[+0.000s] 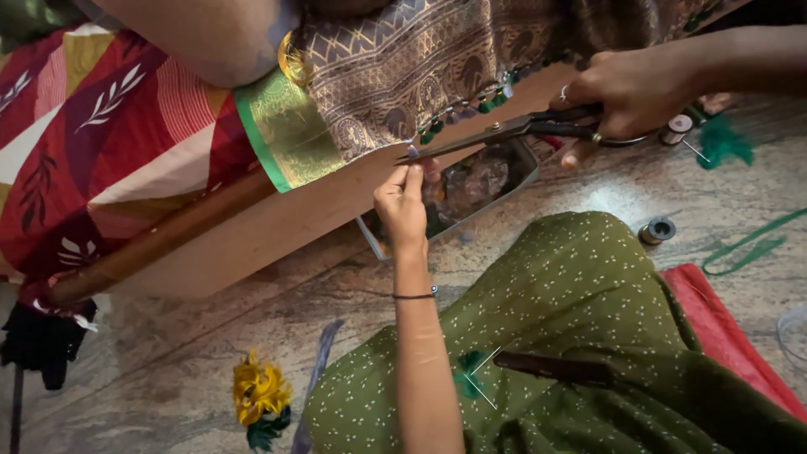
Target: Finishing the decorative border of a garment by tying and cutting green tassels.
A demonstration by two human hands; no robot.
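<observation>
My right hand (635, 88) grips a pair of dark scissors (496, 134); the blades point left toward the tasselled edge of a brown patterned fabric (437, 59) with a green and gold border (290, 134). My left hand (402, 206) pinches a small thread or tassel end right under the scissor tip. Green bead tassels (487, 105) hang along the fabric hem. My green dotted clothing (572, 303) fills the lower frame, with a green tuft and white threads (471, 374) and a dark stick-like object (555, 367) on my lap.
A metal tray (525, 172) of small items lies on the stone floor under a wooden bed edge (252, 223). Thread spools (657, 229) (675, 128), green threads (723, 143), a red mat (723, 328), and a yellow flower (259, 391) lie around. A red patterned bedsheet (101, 143) covers the bed.
</observation>
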